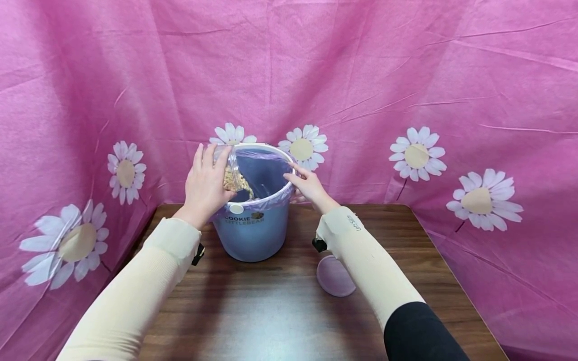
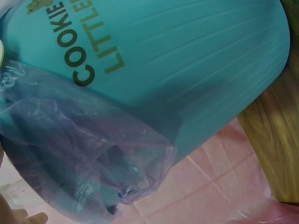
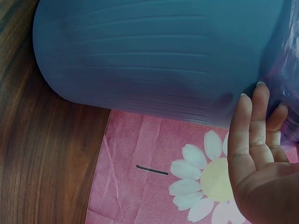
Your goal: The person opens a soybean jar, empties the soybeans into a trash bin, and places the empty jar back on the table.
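A blue trash can (image 1: 253,235) lettered "COOKIE LITTLEBEAR" stands on the table, lined with a purple plastic bag (image 2: 84,135) folded over its white rim. My left hand (image 1: 205,180) grips a clear plastic jar (image 1: 232,163), tipped sideways over the near left of the opening. Small pale yellow pieces (image 1: 244,185) lie in its mouth and spill down into the can. My right hand (image 1: 311,186) holds the rim on the right side, thumb and a finger over the edge. Its other fingers (image 3: 257,121) lie against the bag outside.
On the wooden table (image 1: 271,311) a round, translucent pinkish lid (image 1: 335,277) lies right of the can, beside my right forearm. A pink cloth (image 1: 352,75) with large white daisies hangs behind the table and along both sides.
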The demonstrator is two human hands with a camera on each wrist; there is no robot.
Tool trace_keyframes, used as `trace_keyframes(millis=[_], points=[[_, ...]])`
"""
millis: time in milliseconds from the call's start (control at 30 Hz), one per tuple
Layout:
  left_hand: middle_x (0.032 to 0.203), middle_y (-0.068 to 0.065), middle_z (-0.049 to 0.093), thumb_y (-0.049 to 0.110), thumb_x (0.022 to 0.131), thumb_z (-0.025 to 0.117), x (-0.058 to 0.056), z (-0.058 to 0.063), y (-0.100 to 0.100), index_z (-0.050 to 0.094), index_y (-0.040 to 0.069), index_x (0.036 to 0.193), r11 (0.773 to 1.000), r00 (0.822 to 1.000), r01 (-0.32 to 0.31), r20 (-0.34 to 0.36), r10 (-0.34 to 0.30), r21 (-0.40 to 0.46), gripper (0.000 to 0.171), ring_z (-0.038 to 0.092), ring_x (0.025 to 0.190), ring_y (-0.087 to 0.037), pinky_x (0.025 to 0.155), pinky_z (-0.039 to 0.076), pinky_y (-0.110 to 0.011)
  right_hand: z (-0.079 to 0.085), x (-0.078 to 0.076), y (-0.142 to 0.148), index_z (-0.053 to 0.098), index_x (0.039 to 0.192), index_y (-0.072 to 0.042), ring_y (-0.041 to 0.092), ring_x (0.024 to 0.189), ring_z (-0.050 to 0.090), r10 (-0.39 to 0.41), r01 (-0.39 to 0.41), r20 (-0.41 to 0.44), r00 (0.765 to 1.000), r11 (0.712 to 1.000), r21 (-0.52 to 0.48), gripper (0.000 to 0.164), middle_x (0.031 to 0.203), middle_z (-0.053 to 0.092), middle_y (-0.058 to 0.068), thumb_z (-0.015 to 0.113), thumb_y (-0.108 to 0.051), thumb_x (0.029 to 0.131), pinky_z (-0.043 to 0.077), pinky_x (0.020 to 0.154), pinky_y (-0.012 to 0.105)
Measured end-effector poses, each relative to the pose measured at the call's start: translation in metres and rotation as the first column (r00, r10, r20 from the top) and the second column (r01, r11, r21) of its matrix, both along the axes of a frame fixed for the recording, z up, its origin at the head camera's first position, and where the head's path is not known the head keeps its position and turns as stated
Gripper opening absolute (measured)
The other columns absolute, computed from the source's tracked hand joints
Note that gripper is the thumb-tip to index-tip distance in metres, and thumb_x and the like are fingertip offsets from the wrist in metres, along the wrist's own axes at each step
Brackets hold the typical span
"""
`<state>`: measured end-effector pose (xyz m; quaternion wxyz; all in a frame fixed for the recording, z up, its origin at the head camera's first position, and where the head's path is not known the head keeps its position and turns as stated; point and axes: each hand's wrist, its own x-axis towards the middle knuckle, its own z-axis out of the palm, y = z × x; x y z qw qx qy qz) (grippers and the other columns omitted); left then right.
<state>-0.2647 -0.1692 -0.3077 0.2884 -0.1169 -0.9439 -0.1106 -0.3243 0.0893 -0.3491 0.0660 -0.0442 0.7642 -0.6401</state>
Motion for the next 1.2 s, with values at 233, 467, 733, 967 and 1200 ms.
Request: trace_keyframes(millis=[233, 467, 733, 967, 1200], points=[[0.153, -0.021, 0.032, 0.028, 0.06, 0.094, 0.002, 0.001, 0.0, 0.035, 0.019, 0.151, 0.999, 1.0, -0.016, -0.018, 0.015, -0.046, 0.109, 0.026, 0.142, -0.046, 0.097, 0.044, -0.064, -0.001, 0.0, 0.0, 0.048, 0.147, -0.032, 0.014, 0.055, 0.063, 0.003, -0.003, 0.003, 1.0, 1.0, -0.004, 0.057, 0.088, 0.055, 0.007, 0.067, -0.032, 0.094, 0.055, 0.081, 0.058], [0.151, -0.02, 0.035, 0.029, 0.058, 0.095, 0.003, 0.006, -0.003, 0.036, 0.02, 0.15, 0.995, 0.999, 0.016, -0.038, -0.019, -0.097, 0.109, 0.028, 0.141, -0.045, 0.096, 0.044, -0.063, 0.0, 0.001, -0.001, 0.048, 0.147, -0.033, 0.015, 0.059, 0.063, 0.002, -0.002, 0.0, 1.0, 1.0, 0.019, 0.056, 0.096, 0.055, 0.008, 0.067, -0.034, 0.094, 0.058, 0.077, 0.054], [0.154, -0.02, 0.033, 0.028, 0.058, 0.095, 0.002, 0.01, -0.012, 0.035, 0.021, 0.151, 0.992, 1.0, 0.002, -0.031, -0.006, -0.124, 0.11, 0.026, 0.142, -0.046, 0.097, 0.043, -0.063, 0.003, 0.0, -0.002, 0.049, 0.146, -0.032, 0.017, 0.055, 0.063, -0.007, 0.007, 0.007, 1.0, 1.0, -0.025, 0.055, 0.092, 0.054, 0.009, 0.067, -0.031, 0.094, 0.057, 0.078, 0.057], [0.155, -0.02, 0.031, 0.025, 0.06, 0.093, 0.0, 0.01, -0.012, 0.036, 0.021, 0.15, 0.989, 0.998, 0.027, -0.048, -0.034, -0.143, 0.107, 0.026, 0.143, -0.046, 0.097, 0.044, -0.063, 0.002, 0.001, -0.001, 0.049, 0.146, -0.032, 0.017, 0.055, 0.062, -0.009, 0.011, 0.037, 0.999, 0.999, -0.038, 0.056, 0.091, 0.055, 0.008, 0.068, -0.03, 0.093, 0.061, 0.067, 0.048], [0.152, -0.02, 0.032, 0.026, 0.059, 0.094, -0.001, 0.011, -0.012, 0.037, 0.02, 0.148, 0.98, 0.995, 0.061, -0.069, -0.075, -0.191, 0.106, 0.028, 0.141, -0.046, 0.094, 0.046, -0.061, 0.002, 0.003, -0.001, 0.049, 0.146, -0.031, 0.015, 0.054, 0.062, -0.01, 0.01, 0.021, 1.0, 1.0, -0.029, 0.056, 0.089, 0.055, 0.008, 0.068, -0.031, 0.093, 0.057, 0.078, 0.057]])
